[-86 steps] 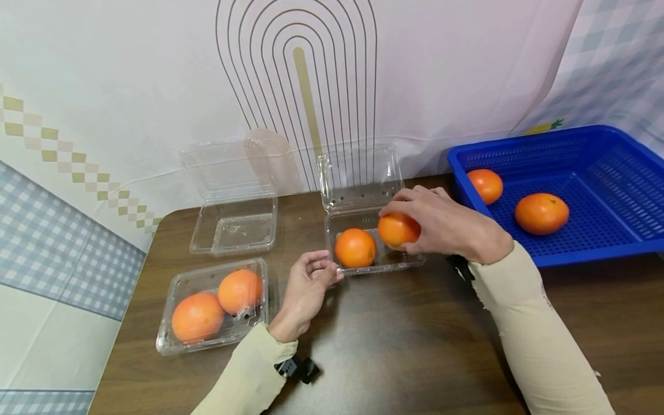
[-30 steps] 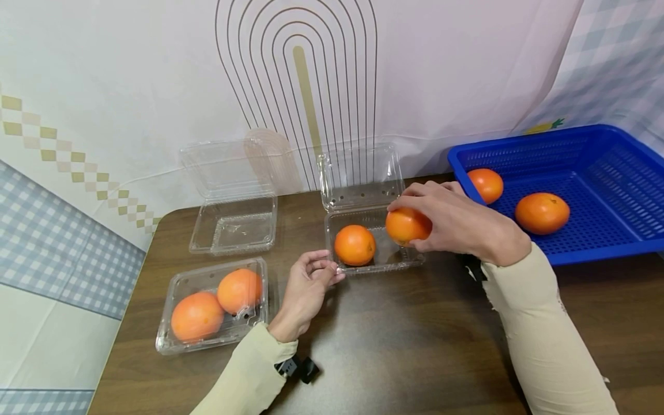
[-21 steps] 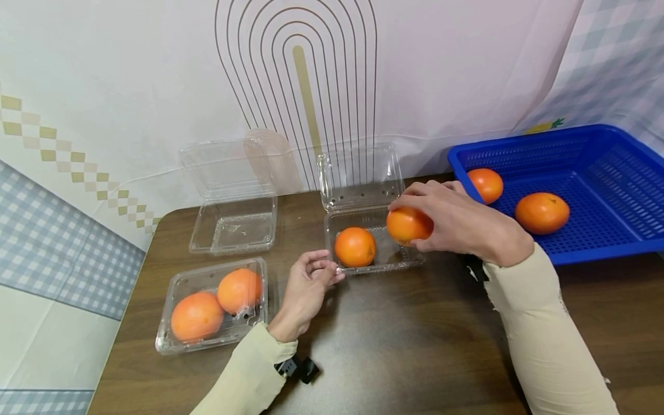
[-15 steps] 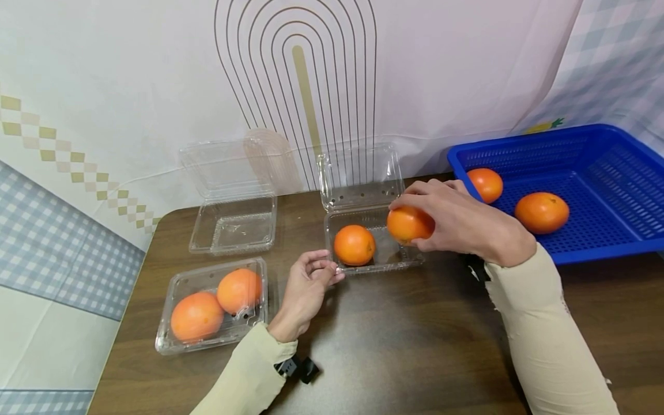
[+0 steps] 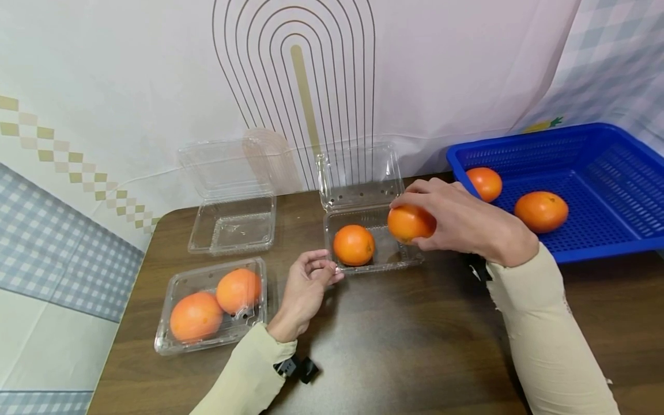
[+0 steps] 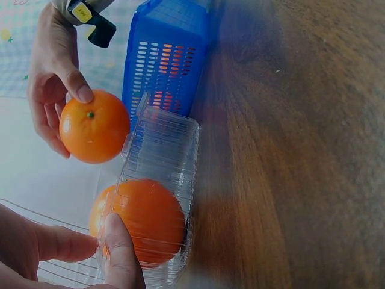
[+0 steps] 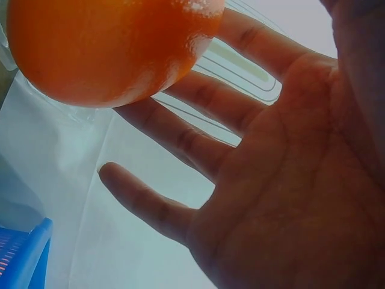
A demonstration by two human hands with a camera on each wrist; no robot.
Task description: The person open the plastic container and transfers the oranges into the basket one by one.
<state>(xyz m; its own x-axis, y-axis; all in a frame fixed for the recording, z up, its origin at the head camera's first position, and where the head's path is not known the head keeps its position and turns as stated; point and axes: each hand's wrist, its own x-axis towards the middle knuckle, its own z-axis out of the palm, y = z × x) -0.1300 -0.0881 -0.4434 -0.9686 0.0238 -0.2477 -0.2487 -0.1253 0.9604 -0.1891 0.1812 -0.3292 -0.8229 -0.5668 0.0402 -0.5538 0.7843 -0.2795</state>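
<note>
My right hand [image 5: 461,222] grips an orange [image 5: 407,225] between thumb and fingers, over the right half of an open clear plastic clamshell box [image 5: 384,253]. In the left wrist view that held orange [image 6: 95,127] hangs above the rim level, its stem end showing. A second orange [image 5: 354,245] sits in the left half of the same box. My left hand [image 5: 303,294] pinches the box's front left corner; the left wrist view shows thumb and finger on the rim. From the right wrist, the fingertips lie against the orange [image 7: 114,48], with the little finger off it.
A blue basket [image 5: 586,253] with two oranges stands at the right. Left of the hands lies a closed clear clamshell [image 5: 168,314] holding two oranges. Behind it an open clamshell [image 5: 238,230] has its lid raised. A patterned cloth [image 5: 441,75] hangs behind the table.
The right hand has moved the held orange slightly right and up, away from the orange in the box, and is nearly still over the last half second. The left hand stays put.
</note>
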